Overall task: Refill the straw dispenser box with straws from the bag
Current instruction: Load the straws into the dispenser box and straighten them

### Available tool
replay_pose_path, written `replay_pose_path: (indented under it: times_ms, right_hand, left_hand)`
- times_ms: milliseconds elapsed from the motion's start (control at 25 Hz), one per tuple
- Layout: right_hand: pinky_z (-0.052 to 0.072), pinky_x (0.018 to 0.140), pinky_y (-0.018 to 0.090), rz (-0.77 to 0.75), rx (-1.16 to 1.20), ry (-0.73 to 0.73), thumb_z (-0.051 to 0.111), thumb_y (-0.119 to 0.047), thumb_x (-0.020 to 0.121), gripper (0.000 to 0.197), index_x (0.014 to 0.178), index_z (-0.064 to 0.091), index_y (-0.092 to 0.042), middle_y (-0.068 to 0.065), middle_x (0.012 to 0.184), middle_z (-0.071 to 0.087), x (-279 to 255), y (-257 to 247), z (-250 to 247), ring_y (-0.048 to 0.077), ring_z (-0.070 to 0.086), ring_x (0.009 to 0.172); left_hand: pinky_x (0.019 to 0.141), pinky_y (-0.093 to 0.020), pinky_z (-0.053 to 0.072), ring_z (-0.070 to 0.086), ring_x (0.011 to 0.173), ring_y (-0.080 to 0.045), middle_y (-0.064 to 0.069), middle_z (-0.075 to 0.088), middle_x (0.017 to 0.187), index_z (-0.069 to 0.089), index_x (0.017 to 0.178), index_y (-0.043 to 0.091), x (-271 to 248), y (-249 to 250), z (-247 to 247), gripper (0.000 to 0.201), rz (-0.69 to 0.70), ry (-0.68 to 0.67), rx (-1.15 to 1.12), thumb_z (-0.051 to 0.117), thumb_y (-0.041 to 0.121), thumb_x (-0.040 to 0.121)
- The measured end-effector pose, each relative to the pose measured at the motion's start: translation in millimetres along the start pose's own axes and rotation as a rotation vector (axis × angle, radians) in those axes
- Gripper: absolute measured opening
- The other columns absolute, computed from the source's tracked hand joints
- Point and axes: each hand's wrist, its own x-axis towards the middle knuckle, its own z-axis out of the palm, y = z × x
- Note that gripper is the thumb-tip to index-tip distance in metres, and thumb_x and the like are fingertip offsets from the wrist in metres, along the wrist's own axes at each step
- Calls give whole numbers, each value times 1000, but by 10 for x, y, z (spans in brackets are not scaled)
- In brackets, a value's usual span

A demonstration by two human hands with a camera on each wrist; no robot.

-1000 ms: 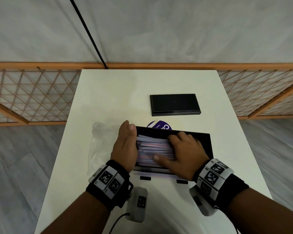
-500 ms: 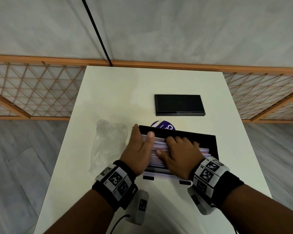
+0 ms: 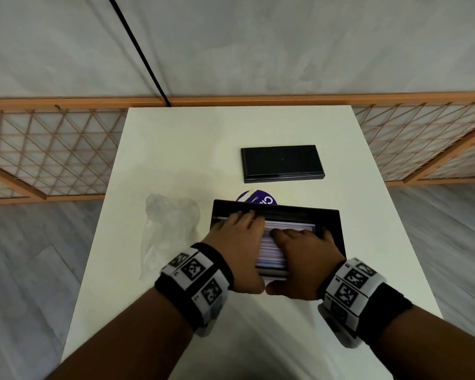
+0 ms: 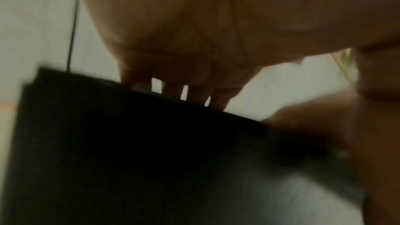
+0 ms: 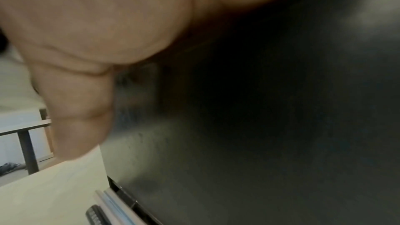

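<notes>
From above, the black straw dispenser box [image 3: 328, 223] sits open on the white bench [image 3: 176, 149], near its middle, packed with pale pink and purple straws [image 3: 269, 248]. The left hand [image 3: 236, 248] lies flat across the left part of the pile, fingers reaching to the box's far wall. The right hand [image 3: 299, 259] lies beside it on the right part, fingers spread over the straws, thumbs nearly touching at the near edge. Neither hand grips anything. A crumpled clear bag [image 3: 167, 229] lies just left of the box. The black lid [image 3: 281, 163] rests farther back, apart. A purple round label [image 3: 258, 200] peeks from behind the box.

The left wrist view is blurred: fingers [image 4: 173, 88] meet the box's dark rim [image 4: 129, 143].

The right wrist view shows the thumb [image 5: 78, 112] against the box's dark wall [image 5: 259, 143], with a few straws [image 5: 112, 203] poking out at its base.
</notes>
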Motion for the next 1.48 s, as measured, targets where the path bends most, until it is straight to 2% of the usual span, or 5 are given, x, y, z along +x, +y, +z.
replay_pose_path:
  times_ms: [80,400,720,920,1480]
  right_hand:
    - [19,115,58,6,17,-4,62,-77,62,103,147,24,-32,-9,145,46,-9,37,22,25,47,131]
    - [32,110,51,27,65,15,65,-68,65,91,142,30,-33,-10,139,51,-20,53,44,24,50,126]
    - [25,113,52,23,30,0,61,-73,63,91,141,34,-35,-5,147,41,-33,29,22,26,41,134]
    - [29,112,48,32,48,13,63,-70,66,79,133,43,-34,-10,131,57,-47,34,12,23,53,124]
    - [29,114,48,36,65,18,62,-70,66,79,133,43,-32,-9,134,54,-39,30,27,21,51,126]
  left_hand:
    - [118,-45,30,32,143,-27,-8,35,153,29,147,16,100,0,82,95,-67,-80,146,75,49,70]
    - [108,-44,42,57,120,-24,-1,57,129,44,130,22,129,50,221,61,-98,22,180,65,46,79]
    - [115,-48,35,39,138,-27,-7,38,149,35,143,21,78,73,306,76,-114,-31,169,68,49,80]
    - [112,-46,39,51,127,-24,-2,53,136,40,136,23,119,51,316,67,-88,-15,129,67,47,79]
    - [118,-45,33,42,137,-26,-3,44,146,34,145,22,84,45,401,76,-88,67,77,66,46,80]
